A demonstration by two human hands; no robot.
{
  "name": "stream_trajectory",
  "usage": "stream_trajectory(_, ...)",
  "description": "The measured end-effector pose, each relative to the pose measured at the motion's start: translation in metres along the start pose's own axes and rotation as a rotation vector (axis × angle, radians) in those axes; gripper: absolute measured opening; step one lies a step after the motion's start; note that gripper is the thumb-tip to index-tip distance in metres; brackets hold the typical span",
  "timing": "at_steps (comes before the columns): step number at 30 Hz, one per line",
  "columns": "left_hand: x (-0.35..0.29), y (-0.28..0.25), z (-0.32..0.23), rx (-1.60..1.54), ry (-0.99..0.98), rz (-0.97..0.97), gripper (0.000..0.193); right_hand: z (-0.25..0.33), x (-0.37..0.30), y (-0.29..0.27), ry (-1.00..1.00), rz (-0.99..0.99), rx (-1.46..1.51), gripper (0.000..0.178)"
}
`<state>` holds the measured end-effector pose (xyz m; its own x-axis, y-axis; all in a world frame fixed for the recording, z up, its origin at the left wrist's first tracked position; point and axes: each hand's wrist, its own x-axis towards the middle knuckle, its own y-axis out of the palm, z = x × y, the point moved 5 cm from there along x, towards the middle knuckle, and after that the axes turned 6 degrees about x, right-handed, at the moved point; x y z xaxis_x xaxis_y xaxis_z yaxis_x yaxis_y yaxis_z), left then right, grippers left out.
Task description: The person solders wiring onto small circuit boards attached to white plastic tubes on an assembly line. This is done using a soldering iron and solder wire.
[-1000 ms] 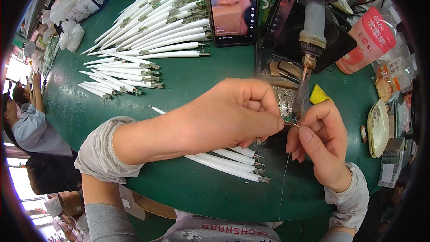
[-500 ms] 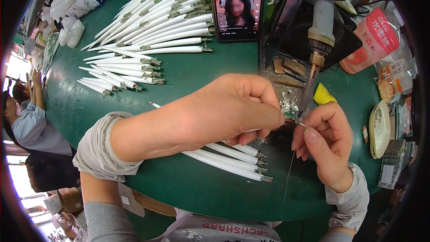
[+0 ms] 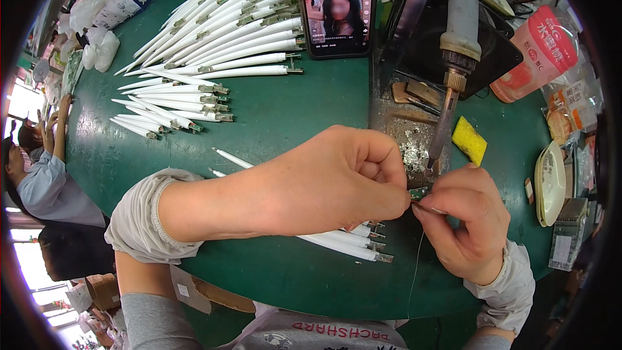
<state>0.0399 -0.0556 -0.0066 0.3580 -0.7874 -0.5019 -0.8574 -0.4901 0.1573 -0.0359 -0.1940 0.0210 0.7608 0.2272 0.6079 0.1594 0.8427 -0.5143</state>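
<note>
My left hand [image 3: 337, 178] is closed in a pinch on a white tapered stick with a small green circuit board [image 3: 418, 192] at its end; my hand hides most of the stick. My right hand [image 3: 468, 220] is also pinched, its fingertips meeting the board. Between its fingers is a thin wire [image 3: 418, 266], whose tail hangs down over the table edge. Just above the board, the soldering iron [image 3: 446, 116] points its tip downward, apart from the board. More white sticks [image 3: 343, 246] with metal-ended boards lie under my left hand.
Behind lie piles of similar white sticks [image 3: 233, 45] on the green table [image 3: 311, 104]. A phone [image 3: 337, 10] stands at the back. Solder-spattered metal [image 3: 414, 142] and a yellow sponge [image 3: 469, 141] sit beneath the iron. A pink cup [image 3: 536, 55] and a dish [image 3: 549, 185] are at right.
The board in my left hand has come into view, below the iron tip. My right hand has moved down from the tip, and its fingers now meet the board.
</note>
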Motion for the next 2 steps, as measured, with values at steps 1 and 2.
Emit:
stream_trajectory(1,0.0001,0.0,0.0005,0.03,-0.007,0.003,0.008,0.0014,0.0,-0.0005,-0.025,0.025,-0.019,0.031)
stream_trajectory(2,-0.0003,0.0001,0.001,0.061,-0.014,0.003,0.008,0.0016,-0.0001,-0.0005,-0.026,0.025,-0.018,0.031)
